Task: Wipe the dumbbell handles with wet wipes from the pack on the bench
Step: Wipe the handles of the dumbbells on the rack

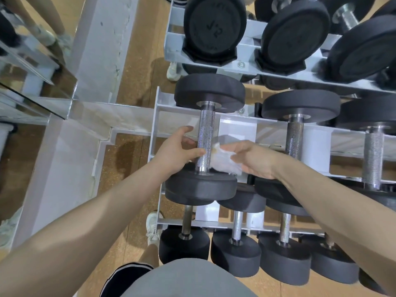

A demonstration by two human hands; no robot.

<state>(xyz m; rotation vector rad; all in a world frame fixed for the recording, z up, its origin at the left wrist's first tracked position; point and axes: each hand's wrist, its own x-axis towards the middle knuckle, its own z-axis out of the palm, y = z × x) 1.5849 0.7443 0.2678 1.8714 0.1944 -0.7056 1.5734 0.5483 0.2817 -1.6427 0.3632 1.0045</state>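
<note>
Two bare hands are working at the leftmost dumbbell on the middle tier of a grey rack. The left hand is curling its fingers loosely beside the knurled steel handle, thumb tip touching the metal near its lower end, not wrapped round it. The right hand is pinching a crumpled white wet wipe, which is pressing against the handle's right side just above the lower black weight. One upper-tier dumbbell end is showing raised digits, seemingly "25" upside down; other markings are unreadable.
</note>
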